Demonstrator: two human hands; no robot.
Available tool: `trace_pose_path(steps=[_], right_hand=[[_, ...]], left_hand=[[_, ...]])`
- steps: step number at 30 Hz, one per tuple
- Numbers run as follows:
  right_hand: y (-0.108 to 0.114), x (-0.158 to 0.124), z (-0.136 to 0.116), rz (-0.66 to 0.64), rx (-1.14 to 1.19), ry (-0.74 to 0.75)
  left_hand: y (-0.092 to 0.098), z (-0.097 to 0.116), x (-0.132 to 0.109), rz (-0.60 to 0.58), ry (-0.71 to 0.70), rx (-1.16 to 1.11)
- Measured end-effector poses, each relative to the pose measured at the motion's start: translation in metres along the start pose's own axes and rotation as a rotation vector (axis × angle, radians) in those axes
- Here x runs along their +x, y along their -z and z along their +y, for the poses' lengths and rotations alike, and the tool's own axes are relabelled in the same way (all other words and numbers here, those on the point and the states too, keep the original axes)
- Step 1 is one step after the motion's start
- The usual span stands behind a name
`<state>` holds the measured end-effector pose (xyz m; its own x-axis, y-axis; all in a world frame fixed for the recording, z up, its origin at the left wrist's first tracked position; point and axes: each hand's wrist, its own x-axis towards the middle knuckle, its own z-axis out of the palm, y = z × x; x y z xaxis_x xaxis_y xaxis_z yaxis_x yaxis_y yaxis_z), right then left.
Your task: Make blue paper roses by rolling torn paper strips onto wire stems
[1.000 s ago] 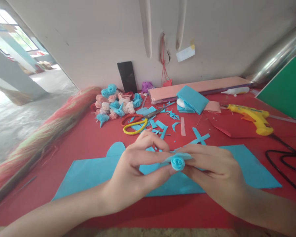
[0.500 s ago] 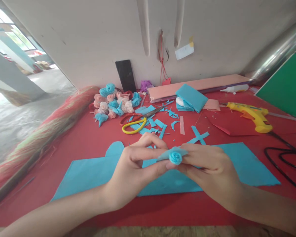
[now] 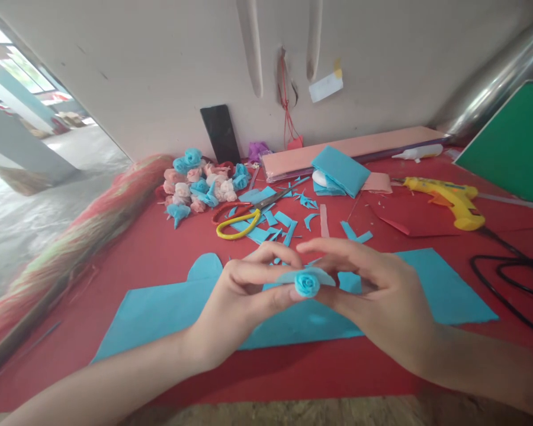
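Treat blue paper rose (image 3: pixel 307 284) as probably light, soft, crushable: grip by its hidden base, pinched in left hand (image 3: pixel 231 310), with right hand (image 3: pixel 388 296) half-spread alongside, contact unclear.

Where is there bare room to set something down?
The red tabletop shows bare between its near edge and the blue sheet, and at left, between the fringed bundle, flower pile and that sheet. It is crowded around the scissors and blue scraps, and at right near the yellow glue gun and cable.
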<state>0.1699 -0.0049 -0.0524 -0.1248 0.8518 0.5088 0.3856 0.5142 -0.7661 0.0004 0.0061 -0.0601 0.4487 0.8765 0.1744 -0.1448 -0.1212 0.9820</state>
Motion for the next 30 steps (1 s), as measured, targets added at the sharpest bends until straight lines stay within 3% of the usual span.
trace_pose_path(steps=[4, 11, 22, 25, 30], right_hand=[[0.000, 0.000, -0.001, 0.014, -0.010, 0.058], [-0.001, 0.001, -0.001, 0.008, -0.011, -0.028], [0.001, 0.000, -0.001, 0.022, -0.113, 0.110], [0.004, 0.003, -0.002, -0.072, -0.100, 0.055], [0.013, 0.010, -0.007, -0.346, -0.070, -0.100]], left_hand=[[-0.002, 0.001, -0.002, -0.005, 0.024, 0.000], [-0.001, 0.000, -0.003, 0.057, 0.006, 0.063], [-0.003, -0.003, -0.003, 0.055, 0.025, -0.062], [-0.001, 0.001, -0.002, 0.038, 0.048, -0.068], [0.004, 0.010, 0.004, -0.005, 0.095, -0.073]])
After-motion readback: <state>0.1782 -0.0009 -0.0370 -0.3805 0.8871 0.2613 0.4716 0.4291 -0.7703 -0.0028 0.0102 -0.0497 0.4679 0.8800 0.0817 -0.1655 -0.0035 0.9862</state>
